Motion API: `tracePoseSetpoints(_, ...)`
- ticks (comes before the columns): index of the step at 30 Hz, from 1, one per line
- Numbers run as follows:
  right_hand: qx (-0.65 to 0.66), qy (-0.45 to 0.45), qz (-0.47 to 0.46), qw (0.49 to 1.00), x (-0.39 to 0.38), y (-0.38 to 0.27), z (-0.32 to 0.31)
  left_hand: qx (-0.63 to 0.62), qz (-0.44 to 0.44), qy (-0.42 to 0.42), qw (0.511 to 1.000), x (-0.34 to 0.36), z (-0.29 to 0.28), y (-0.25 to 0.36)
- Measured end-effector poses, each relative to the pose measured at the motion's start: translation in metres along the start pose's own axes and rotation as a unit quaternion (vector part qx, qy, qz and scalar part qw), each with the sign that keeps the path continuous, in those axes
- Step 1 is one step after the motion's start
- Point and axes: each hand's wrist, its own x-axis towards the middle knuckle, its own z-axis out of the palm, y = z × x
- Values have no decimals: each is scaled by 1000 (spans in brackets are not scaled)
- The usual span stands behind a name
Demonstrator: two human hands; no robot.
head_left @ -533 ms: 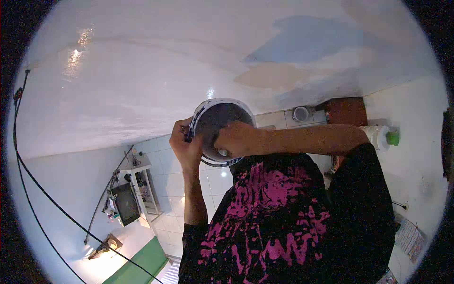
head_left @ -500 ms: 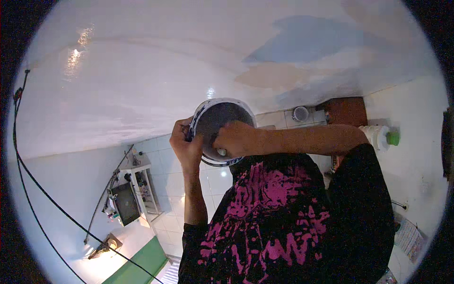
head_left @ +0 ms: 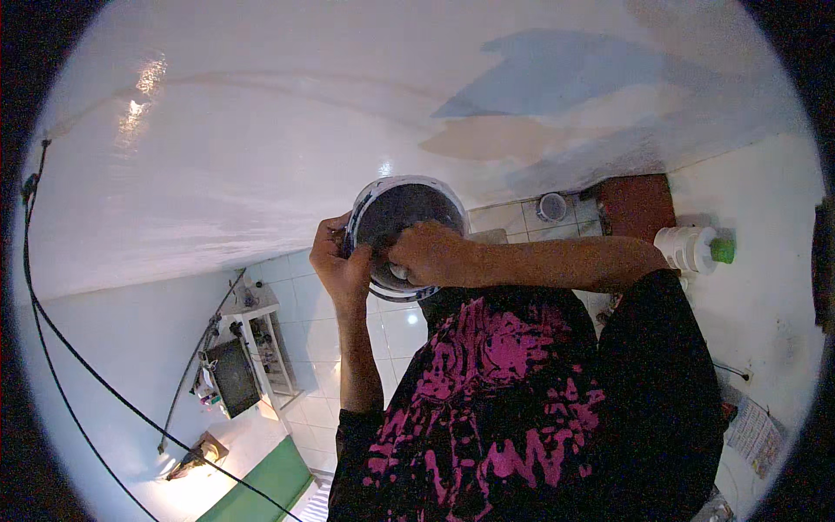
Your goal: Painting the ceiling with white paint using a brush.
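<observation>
A pale bucket (head_left: 409, 180) with a smeared rim is held up in front of my chest, its mouth tilted toward me. Dark grey shows inside it; whether that is contents or the inner wall I cannot tell. My left hand (head_left: 342, 265) grips the bucket's left side, thumb by the rim. My right hand (head_left: 432, 254) reaches into the mouth from the right, its fingers curled closed. A small whitish rounded end (head_left: 399, 271) shows at the right fingers; the rest of that thing is hidden.
Ahead rises a glossy white wall with blue (head_left: 557, 74) and tan patches. Below are a tiled floor, a small white bucket (head_left: 551, 207) and a brown cabinet (head_left: 637, 207). At left stand a white shelf (head_left: 270, 348) and hanging black cables (head_left: 104, 374). A green-capped white container (head_left: 691, 250) is at right.
My right hand has shifted slightly left and up inside the bucket. The bucket and my left hand sit slightly higher in view; the left grip is unchanged.
</observation>
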Motion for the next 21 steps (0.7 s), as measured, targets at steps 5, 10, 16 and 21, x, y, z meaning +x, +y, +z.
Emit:
tracePoseSetpoints(5, 22, 32, 0, 999, -2, -3, 0, -19, 2, -7, 1000, 0, 1, 3)
tracePoseSetpoints(10, -35, 28, 54, 998, -2, -7, -18, 9, -7, 2, 1000, 2, 1, 4)
tracePoseSetpoints(16, 47, -33, 75, 995, -9, -1, -37, -8, 32, -23, 999, 3, 2, 11)
tracePoseSetpoints(21, 56, 37, 95, 993, -2, 9, -31, 13, -43, -14, 999, 6, 4, 15)
